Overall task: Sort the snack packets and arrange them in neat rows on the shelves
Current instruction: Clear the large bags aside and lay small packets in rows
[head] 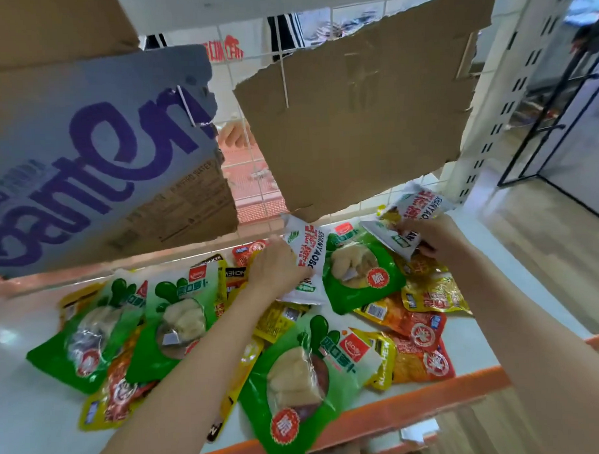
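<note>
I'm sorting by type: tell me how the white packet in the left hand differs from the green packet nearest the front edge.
The white packet is narrow, with red lettering, and gripped by the left hand. The green packet is broader, has a clear window showing pale food, and lies flat and untouched on the shelf. Both are sealed snack packs.

Up top, a white wire grid panel (255, 180) backs the shelving, with torn brown cardboard (355, 116) across the upper right of the frame and a grey-printed cardboard box flap (95, 156) filling the upper left. At right stands a white perforated upright post (500, 94), and past it, in the far right, a black metal frame (555, 109) rises over pale wood-look flooring (546, 238). An orange shelf edge (433, 398) cuts across the lower frame, everything evenly and brightly lit.
</note>
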`<state>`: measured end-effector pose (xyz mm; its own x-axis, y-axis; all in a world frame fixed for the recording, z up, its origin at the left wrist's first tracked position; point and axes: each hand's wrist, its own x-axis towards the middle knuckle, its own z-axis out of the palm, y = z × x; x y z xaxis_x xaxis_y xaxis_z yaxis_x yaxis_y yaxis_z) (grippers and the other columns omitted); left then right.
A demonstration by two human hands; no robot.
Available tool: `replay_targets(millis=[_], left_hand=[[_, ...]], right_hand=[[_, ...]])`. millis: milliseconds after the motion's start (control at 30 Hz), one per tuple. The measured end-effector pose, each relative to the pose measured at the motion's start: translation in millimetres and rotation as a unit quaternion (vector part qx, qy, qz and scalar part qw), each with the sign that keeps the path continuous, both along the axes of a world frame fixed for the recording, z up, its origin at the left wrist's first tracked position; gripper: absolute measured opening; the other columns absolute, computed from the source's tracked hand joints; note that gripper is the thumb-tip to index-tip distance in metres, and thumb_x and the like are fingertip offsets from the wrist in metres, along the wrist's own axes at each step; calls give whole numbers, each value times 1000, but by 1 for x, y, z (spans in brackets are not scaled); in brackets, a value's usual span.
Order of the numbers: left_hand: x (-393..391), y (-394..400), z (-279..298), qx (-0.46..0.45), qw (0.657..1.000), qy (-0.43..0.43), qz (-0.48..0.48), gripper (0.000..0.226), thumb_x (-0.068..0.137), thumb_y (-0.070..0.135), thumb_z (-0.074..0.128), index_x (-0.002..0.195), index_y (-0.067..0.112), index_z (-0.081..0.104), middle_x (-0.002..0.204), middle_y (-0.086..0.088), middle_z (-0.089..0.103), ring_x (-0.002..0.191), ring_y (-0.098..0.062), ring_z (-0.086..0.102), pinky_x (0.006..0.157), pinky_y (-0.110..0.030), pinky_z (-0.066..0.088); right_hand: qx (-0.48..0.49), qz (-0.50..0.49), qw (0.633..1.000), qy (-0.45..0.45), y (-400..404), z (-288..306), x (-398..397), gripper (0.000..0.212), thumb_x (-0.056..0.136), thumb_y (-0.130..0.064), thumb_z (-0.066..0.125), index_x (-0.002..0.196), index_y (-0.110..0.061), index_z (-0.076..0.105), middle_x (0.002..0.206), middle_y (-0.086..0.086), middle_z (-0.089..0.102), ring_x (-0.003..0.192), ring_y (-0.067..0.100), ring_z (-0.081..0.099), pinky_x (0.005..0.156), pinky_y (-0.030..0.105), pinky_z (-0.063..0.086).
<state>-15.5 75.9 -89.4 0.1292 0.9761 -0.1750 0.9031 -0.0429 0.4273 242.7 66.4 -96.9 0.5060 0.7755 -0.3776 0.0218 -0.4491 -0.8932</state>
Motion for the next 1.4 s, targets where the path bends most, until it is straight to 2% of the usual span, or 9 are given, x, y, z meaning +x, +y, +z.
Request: replay_targets(millis=[67, 167, 333, 533, 700, 1033, 1200, 1333, 1400], left_hand=[[-5, -4, 7, -31, 994, -105, 26, 46, 73, 32, 78, 104, 11, 52, 101, -4, 62, 94, -21, 62, 72, -27, 49], [-19, -27, 20, -57, 956, -280, 69, 27, 76, 15, 76, 88, 18, 53, 86, 3, 63, 69, -3, 57, 52, -8, 43], [-55, -72, 23, -125, 874, -448, 140, 33, 65, 13, 78, 93, 10, 61, 82, -2, 69, 57, -5, 63, 51, -16, 48], [-96, -115, 18, -147, 873, -437, 159, 28, 72, 10, 74, 95, 15, 57, 64, 10, 69, 54, -2, 62, 49, -15, 47], [-135, -146, 8, -135, 883, -405, 196, 32, 72, 10, 74, 100, 18, 59, 81, 9, 71, 65, -2, 66, 57, -14, 49], [-232, -202, 13, -98, 869, -430, 224, 52, 60, 21, 82, 107, 20, 58, 92, -1, 73, 76, -12, 70, 63, -24, 53], [-316, -243, 21, -71, 858, -453, 230, 44, 61, 17, 80, 97, 28, 57, 79, 13, 73, 72, -3, 69, 58, -14, 51], [-392, -275, 18, -86, 854, -429, 282, 74, 45, 42, 90, 108, 29, 53, 89, 8, 73, 79, -9, 70, 66, -25, 55], [-425, -287, 18, -83, 857, -416, 293, 66, 52, 37, 89, 108, 25, 55, 90, 6, 73, 78, -10, 70, 63, -24, 55]], right_hand=[[49, -22, 998, 46, -2, 8, 1, 18, 77, -15, 70, 70, -14, 53, 75, 13, 55, 60, 22, 49, 52, 26, 38], [138, -24, 986, 94, -19, 23, -12, 9, 81, -15, 65, 75, -15, 58, 82, 12, 64, 69, 23, 61, 61, 31, 47], [154, 158, 955, 201, -80, 46, -73, 22, 86, -3, 57, 95, -22, 63, 80, -3, 73, 68, 14, 70, 56, 25, 56], [85, 316, 928, 180, -109, 27, -138, 38, 82, -4, 66, 107, -31, 56, 99, -7, 72, 86, 8, 68, 74, 23, 55], [38, 352, 918, 176, -114, 9, -180, 67, 71, -1, 75, 125, -19, 42, 105, 1, 67, 84, 7, 68, 67, 19, 55], [44, 386, 907, 160, -150, 20, -288, 64, 71, 4, 74, 123, -18, 45, 101, 3, 69, 81, 10, 68, 64, 20, 53], [37, 412, 903, 116, -189, 27, -373, 57, 77, -6, 73, 124, -23, 44, 104, -4, 68, 78, 0, 66, 60, 11, 49], [21, 447, 891, 74, -207, 34, -438, 60, 80, -17, 72, 119, -37, 32, 110, -16, 61, 88, -2, 61, 72, 17, 49], [26, 457, 887, 59, -209, 30, -467, 58, 79, -14, 72, 126, -26, 40, 111, -7, 65, 92, 6, 64, 78, 23, 53]])
